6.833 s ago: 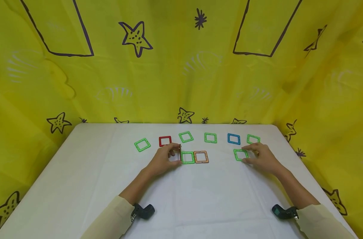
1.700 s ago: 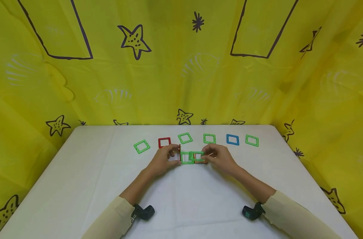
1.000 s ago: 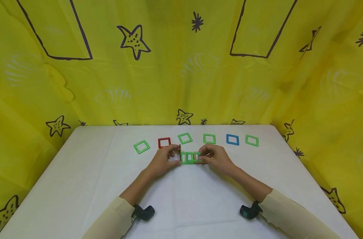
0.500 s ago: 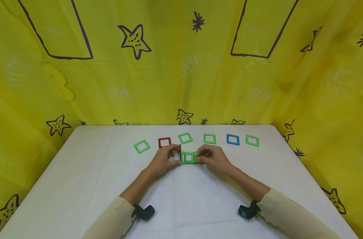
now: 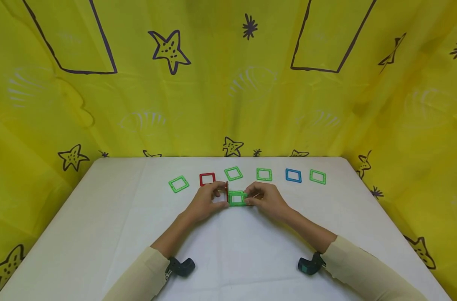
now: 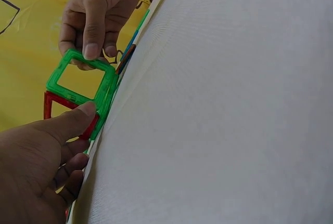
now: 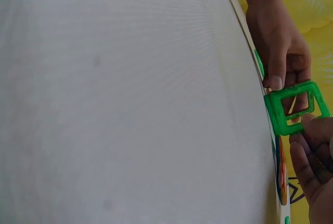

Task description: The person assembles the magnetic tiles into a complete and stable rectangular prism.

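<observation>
R hand [image 5: 267, 200] is pinching a green tile [image 6: 58, 70]: sq. frame, rounded corners, glossy, hollow-looking mid. It's held approx. upright over a flat green tile [image 5: 235, 192] mid white tbl [image 5: 236, 251]; can't tell if they touch. L hand [image 5: 205, 200] pinches an upright red tile [image 5: 227, 192] on their left. Far row = 6 pcs: 4 green ones [image 5: 264, 169], 1 red one [image 5: 207, 174], 1 blue one [image 5: 293, 169]. Plus 1 orange tile [image 6: 126, 58], mostly hidden by R hand.

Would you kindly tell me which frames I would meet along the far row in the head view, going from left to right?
First green frame, red frame, second green frame, third green frame, blue frame, fourth green frame.
</observation>
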